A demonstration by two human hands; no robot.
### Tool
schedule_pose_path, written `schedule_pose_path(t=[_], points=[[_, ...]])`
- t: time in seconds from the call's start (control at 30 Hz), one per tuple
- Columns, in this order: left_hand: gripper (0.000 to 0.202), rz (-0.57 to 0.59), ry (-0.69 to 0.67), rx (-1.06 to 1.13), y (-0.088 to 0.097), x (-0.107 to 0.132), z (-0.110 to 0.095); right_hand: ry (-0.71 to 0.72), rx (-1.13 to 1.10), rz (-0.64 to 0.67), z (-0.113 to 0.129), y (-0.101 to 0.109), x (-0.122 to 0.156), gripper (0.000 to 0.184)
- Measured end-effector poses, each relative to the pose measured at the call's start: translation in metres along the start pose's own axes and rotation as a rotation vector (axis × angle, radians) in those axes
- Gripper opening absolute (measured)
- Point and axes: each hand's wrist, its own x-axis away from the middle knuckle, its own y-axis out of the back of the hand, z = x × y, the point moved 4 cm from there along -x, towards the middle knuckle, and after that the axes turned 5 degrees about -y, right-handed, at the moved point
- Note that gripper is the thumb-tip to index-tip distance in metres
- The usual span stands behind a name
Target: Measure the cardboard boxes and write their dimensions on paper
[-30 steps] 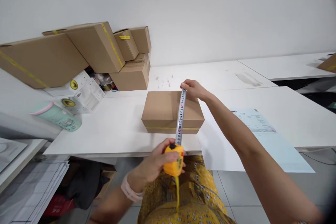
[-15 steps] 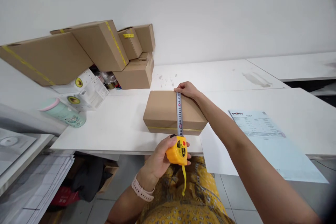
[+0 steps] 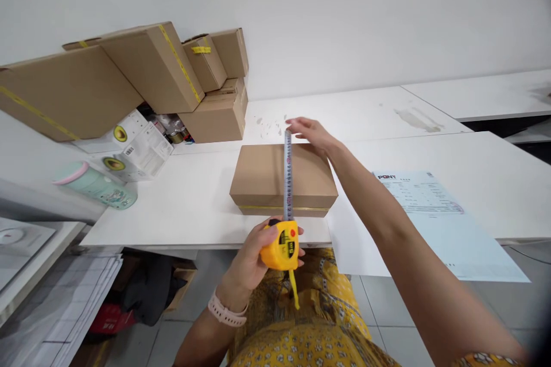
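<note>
A small brown cardboard box [image 3: 262, 175] with a yellow tape line lies on the white table [image 3: 193, 206] near its front edge. My left hand [image 3: 249, 261] is wrapped round a yellow tape measure case [image 3: 282, 245] just in front of the box. The tape blade [image 3: 287, 175] runs from the case over the box top to its far edge. My right hand [image 3: 310, 132] pinches the blade's tip, lifted a little above the box's far edge.
A stack of larger cardboard boxes [image 3: 142, 74] leans against the wall at the back left, above white avocado-print cartons [image 3: 133, 149] and a mint bottle [image 3: 97, 186] lying on its side. A printed sheet [image 3: 430, 206] lies at the right. Papers [image 3: 64, 298] lie lower left.
My right hand has lifted the tape tip off the box's far edge and its fingers have loosened. My left hand with the case has stayed close to the box's near side.
</note>
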Motion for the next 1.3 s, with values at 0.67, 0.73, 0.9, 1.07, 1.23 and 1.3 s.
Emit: schedule_pose_path(t=[0.67, 0.73, 0.9, 1.07, 1.23, 1.3], points=[[0.059, -0.19, -0.458, -0.182, 0.123, -0.003, -0.07, 0.108, 0.01, -0.054, -0.059, 0.038, 0.128, 0.07], [0.055, -0.168, -0.498, -0.194, 0.113, -0.008, -0.092, 0.094, -0.001, -0.169, -0.044, 0.04, 0.113, 0.057], [0.049, -0.175, -0.594, -0.252, 0.091, -0.013, -0.114, 0.081, 0.023, -0.367, -0.028, 0.037, 0.085, 0.039], [0.06, -0.13, -0.573, -0.34, 0.052, 0.017, -0.07, 0.104, -0.021, -0.241, -0.021, 0.032, 0.085, 0.037], [0.063, 0.137, -0.202, -0.247, 0.018, 0.026, -0.006, 0.232, 0.171, -0.154, -0.001, 0.035, 0.087, 0.025], [0.061, 0.151, -0.131, -0.243, 0.016, 0.021, 0.006, 0.292, 0.268, -0.156, 0.004, 0.034, 0.084, 0.029]])
